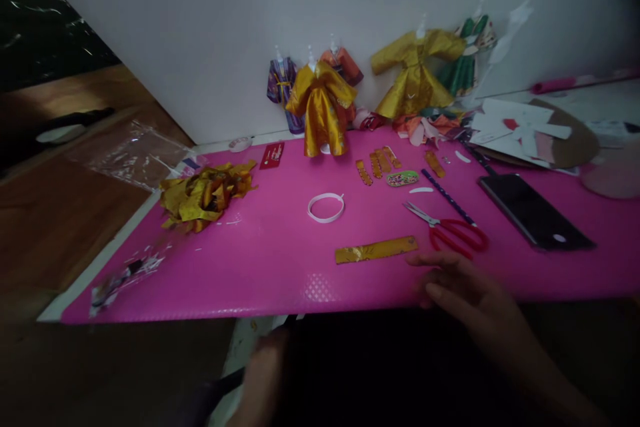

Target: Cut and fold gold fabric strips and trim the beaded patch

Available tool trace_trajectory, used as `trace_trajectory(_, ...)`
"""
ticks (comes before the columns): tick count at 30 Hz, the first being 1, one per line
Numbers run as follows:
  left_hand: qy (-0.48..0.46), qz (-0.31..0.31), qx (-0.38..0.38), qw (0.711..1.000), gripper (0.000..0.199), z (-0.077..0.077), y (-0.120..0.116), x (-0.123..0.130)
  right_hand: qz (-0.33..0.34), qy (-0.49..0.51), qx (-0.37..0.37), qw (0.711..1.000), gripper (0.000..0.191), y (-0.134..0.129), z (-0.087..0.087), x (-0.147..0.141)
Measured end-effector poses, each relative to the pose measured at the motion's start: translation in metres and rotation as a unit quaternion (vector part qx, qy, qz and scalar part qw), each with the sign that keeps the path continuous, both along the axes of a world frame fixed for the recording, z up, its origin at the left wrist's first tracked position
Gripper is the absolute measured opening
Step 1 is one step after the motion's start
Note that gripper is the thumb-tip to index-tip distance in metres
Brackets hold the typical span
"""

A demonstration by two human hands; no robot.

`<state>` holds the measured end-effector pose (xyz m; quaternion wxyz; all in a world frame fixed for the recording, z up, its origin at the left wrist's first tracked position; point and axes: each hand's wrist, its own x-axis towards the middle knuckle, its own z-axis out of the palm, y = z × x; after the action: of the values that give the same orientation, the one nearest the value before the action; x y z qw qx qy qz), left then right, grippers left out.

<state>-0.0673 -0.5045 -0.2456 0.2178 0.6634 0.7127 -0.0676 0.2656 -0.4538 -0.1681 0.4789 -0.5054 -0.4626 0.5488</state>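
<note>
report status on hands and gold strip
Right hand open, by gold fabric strip, contact unclear. Left hand blurred, grip unclear. Strip flat. Red-handled scissors close by.

On our bench (270, 247) we see a strip (376, 249) before a ring (325, 220), scraps (200, 197) left, scissors (434, 221) right, probably a phone (537, 213) beyond.

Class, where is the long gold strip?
In the head view, the long gold strip lies right of centre, lower than the white ring, left of the scissors and beside the right hand.
</note>
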Motion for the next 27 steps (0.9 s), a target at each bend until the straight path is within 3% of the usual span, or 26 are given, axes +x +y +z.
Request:
trace_trajectory(3, 0.095, 0.042, 0.020, 0.994, 0.034, 0.031, 0.015, -0.044, -0.004, -0.002, 0.004, 1.000, 0.022, 0.001, -0.001, 0.000)
trace_trajectory(6, 0.151, 0.062, 0.025, 0.986, 0.036, 0.043, 0.018, -0.058, -0.010, -0.005, -0.005, 1.000, 0.024, 0.000, -0.002, 0.000)
trace_trajectory(8, 0.152, 0.057, 0.027, 0.986, 0.039, 0.036, 0.015, -0.052, -0.011, -0.008, -0.006, 1.000, 0.024, 0.000, -0.001, 0.000)
trace_trajectory(13, 0.075, 0.032, 0.034, 0.996, 0.058, -0.009, -0.013, -0.016, -0.002, -0.023, -0.016, 1.000, 0.021, -0.002, 0.002, 0.001)
trace_trajectory(16, -0.025, -0.028, -0.006, 0.999, 0.046, -0.026, -0.036, 0.005, -0.006, -0.042, -0.008, 0.999, 0.022, -0.002, 0.003, 0.001)
trace_trajectory(19, -0.091, -0.064, -0.025, 0.993, 0.033, -0.031, -0.051, 0.024, -0.001, -0.050, -0.001, 0.999, 0.019, -0.001, 0.003, 0.001)
trace_trajectory(22, -0.124, -0.073, -0.019, 0.989, 0.025, -0.031, -0.050, 0.036, 0.000, -0.045, -0.003, 0.999, 0.017, -0.001, 0.002, 0.000)
trace_trajectory(25, -0.126, -0.063, -0.006, 0.990, 0.022, -0.029, -0.037, 0.028, 0.001, -0.044, -0.006, 0.999, 0.016, -0.002, 0.001, 0.001)
trace_trajectory(27, -0.107, -0.038, 0.012, 0.993, 0.020, -0.022, -0.026, 0.009, -0.001, -0.033, -0.005, 0.999, 0.016, -0.001, 0.001, 0.000)
